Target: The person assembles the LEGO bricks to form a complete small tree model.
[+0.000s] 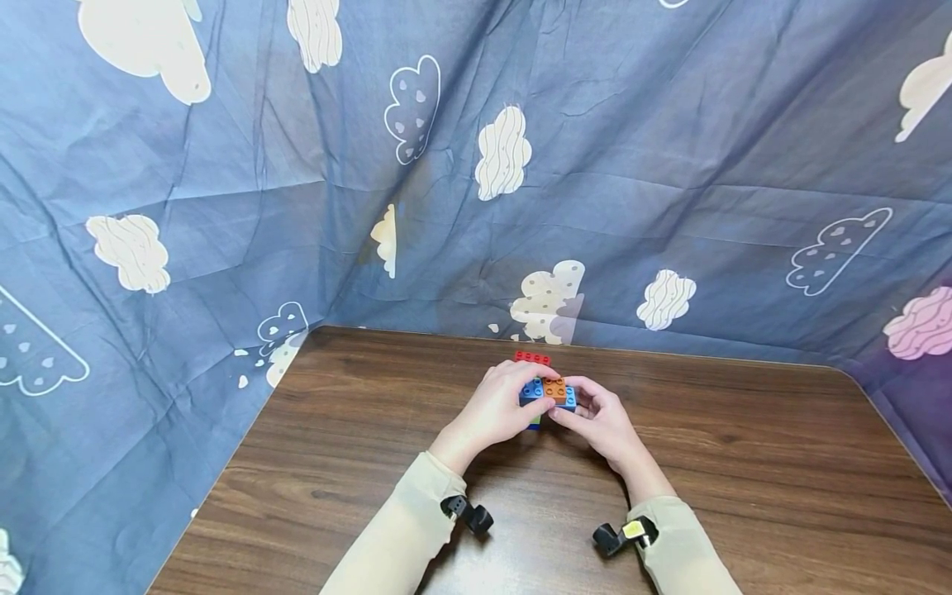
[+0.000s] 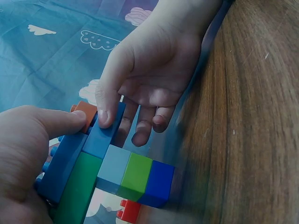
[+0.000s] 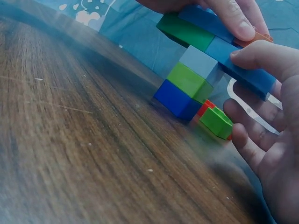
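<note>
A three-block column (image 3: 190, 82), light grey-blue over lime green over dark blue, is near the far side of the wooden table (image 1: 335, 487), and I cannot tell if its base touches the wood; on top of this column a dark green block (image 2: 80, 184) and a lower blue block (image 3: 253, 77) run end to end, the blue one jutting out to the column's right; one layer higher above the column come an upper blue block (image 2: 63, 165) and, to its right, an orange block (image 1: 554, 388); the left hand (image 1: 502, 402), reaching over from the column's left, pinches the orange block with the thumb on its near side and a finger on its far side; the right hand (image 1: 604, 420), at the column's right, grips the lower blue block's jutting end between thumb and fingers, its other fingers loosely bent; beyond the column lies a red block (image 1: 531, 357), with a small green block (image 3: 216, 124) right by it; farther behind the column hangs a blue cloth (image 1: 610, 173) printed with clouds.
</note>
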Demonstrator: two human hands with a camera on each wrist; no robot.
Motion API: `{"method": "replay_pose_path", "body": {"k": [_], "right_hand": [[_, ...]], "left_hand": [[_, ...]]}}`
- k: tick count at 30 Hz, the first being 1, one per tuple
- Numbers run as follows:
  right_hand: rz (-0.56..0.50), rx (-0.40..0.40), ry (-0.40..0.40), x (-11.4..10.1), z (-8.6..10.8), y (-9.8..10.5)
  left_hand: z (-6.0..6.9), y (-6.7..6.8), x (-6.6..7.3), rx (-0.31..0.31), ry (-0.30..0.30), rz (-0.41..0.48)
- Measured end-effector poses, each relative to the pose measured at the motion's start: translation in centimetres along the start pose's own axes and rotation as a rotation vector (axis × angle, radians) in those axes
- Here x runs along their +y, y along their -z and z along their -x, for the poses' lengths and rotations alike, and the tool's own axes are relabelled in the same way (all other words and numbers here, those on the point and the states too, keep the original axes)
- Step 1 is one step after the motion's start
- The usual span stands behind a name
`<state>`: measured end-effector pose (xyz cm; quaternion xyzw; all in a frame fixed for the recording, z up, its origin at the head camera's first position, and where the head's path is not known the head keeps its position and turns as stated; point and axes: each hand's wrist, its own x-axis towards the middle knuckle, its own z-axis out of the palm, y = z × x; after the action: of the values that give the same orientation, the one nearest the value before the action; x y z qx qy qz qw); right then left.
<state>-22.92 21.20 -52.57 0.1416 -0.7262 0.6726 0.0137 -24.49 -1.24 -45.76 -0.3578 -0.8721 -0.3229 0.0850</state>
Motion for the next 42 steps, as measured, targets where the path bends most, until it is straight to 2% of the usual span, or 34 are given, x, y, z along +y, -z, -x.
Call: {"method": "replay_pose_path", "body": {"k": [7, 14, 19, 23, 30, 42], "right_hand": [[0.045, 0.015, -0.011, -0.02, -0.05, 0.04], [0.013, 0.017, -0.021, -0.17, 0.02, 0.02], [0.034, 0.033, -0.016, -0.2, -0.02, -0.07], [0.074, 0.056, 0.007, -0.21, 0.02, -0.13], [0.127, 0.074, 0.093, 0.18, 0.1, -0.19], [0.136, 0.097, 0.091, 0.21, 0.19, -0.2]], "left_hand": [[-0.01, 0.02, 0.01, -0.005, 0.01, 0.005], [-0.02, 0.03, 0.05, -0.003, 0.017, 0.012], [0.04, 0.12, 0.16, 0.007, 0.014, 0.011], [0.1, 0.11, 0.13, 0.006, 0.016, 0.007], [0.09, -0.18, -0.21, 0.013, -0.003, -0.025], [0.27, -0.27, -0.22, 0.03, -0.02, -0.041]]}}
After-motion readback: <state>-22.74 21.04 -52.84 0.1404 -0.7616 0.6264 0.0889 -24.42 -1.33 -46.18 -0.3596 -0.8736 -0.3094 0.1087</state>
